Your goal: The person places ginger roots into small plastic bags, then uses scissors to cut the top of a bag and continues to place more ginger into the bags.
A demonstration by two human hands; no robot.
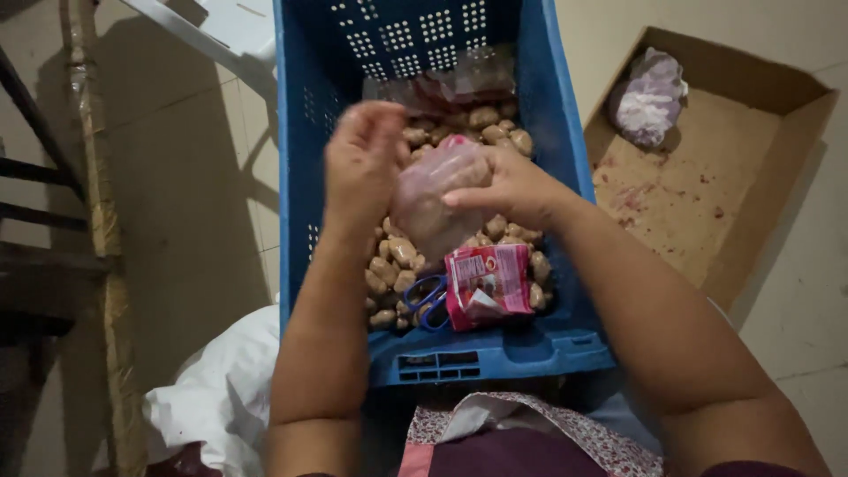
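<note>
Over the blue crate (556, 115), the left hand (362, 168) is curling, blurred, against a clear filled bag (433, 199), its grip unclear; the right hand (512, 187) is pinching the bag's top. Advisably, both should be keeping it upright above the crate's near edge.

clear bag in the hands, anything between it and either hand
Nothing visible. The right hand grips the clear bag directly, and the left hand is pressed against its other side, though blurred. Both hold it above the brown lumps in the blue crate.
</note>
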